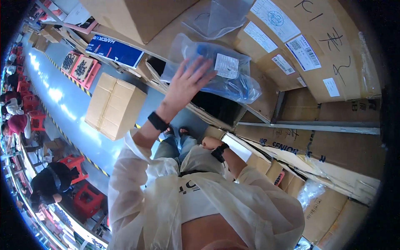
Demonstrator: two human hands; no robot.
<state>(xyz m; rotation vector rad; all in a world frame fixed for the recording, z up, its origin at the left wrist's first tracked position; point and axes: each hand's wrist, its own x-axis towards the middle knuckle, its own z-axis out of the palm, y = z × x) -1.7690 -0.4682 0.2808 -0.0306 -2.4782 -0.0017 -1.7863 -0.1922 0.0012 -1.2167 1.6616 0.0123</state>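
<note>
Resting at 12 o'clock: one clear plastic bag (231, 86), blue contents (205, 50), white label (226, 66), on shelf (268, 100). Left hand (191, 80): laid over bag, fingers spread, ungripping. Right hand (211, 143): 6 o'clock from bag, curled; grasp cannot be told. Risk: slick film might slip off shelf if dragged toward 6 o'clock.

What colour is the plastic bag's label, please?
The label is white with dark print, clearest in the head view.
</note>
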